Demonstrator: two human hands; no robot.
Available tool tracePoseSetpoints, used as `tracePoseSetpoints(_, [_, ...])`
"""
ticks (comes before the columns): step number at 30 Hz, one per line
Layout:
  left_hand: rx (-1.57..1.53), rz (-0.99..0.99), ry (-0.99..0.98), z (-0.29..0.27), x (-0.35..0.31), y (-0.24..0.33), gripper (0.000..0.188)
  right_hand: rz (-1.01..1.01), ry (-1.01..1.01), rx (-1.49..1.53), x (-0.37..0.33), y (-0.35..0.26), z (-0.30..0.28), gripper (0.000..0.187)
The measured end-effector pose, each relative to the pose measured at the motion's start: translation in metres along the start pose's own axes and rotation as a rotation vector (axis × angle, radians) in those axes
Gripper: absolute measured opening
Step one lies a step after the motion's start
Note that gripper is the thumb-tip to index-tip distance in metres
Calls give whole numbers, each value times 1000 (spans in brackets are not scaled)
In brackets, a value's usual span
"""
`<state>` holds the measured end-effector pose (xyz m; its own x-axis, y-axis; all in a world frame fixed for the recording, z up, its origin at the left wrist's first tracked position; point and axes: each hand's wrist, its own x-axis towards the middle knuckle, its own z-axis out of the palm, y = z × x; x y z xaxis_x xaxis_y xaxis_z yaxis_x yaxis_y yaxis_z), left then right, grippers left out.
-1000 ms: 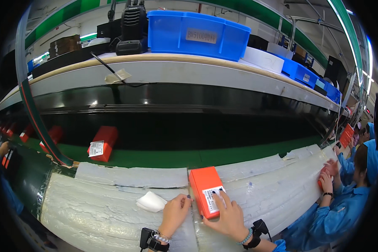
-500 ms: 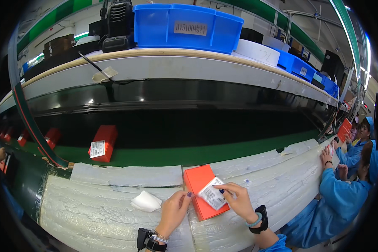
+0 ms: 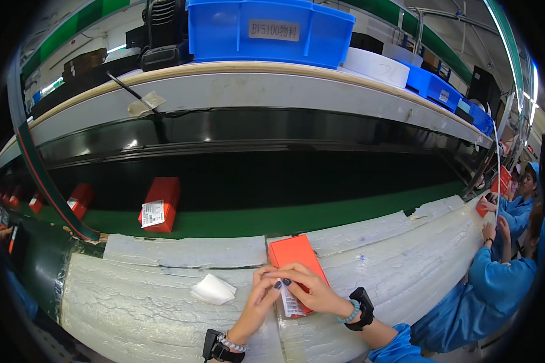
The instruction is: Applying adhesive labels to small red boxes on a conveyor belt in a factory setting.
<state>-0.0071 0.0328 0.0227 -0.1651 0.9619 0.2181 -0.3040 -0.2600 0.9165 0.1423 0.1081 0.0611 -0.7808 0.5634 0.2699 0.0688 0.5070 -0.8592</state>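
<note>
Fingers of your left hand [image 3: 255, 304] and right hand [image 3: 316, 293] are bent and nearly closed, tips together at the top of the white label [image 3: 292, 304]; I cannot tell which hand pinches it. The red box [image 3: 297, 250] lies under and just past your fingertips, its long side pointing away from you, far end leaning left. Your right hand is nearer, right over the box.

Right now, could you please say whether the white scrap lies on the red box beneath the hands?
No, the white scrap lies on the worktop, left of the red box.
</note>
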Motion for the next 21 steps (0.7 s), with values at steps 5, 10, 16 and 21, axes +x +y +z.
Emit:
tracePoseSetpoints(5, [-422,-127,237,-14,5,26,19,-81,70,-42,-4,-13,-8,37])
tracePoseSetpoints(10, [124,237,448,-64,5,48,9,-95,199,265,-11,-16,-44,20])
tracePoseSetpoints(16, [1321,311,413,-92,5,42,12,125,191,252,-15,-2,-58,50])
tracePoseSetpoints(21, [1538,63,306,-100,-4,19,12,237,154,140,-10,-2,-52,59])
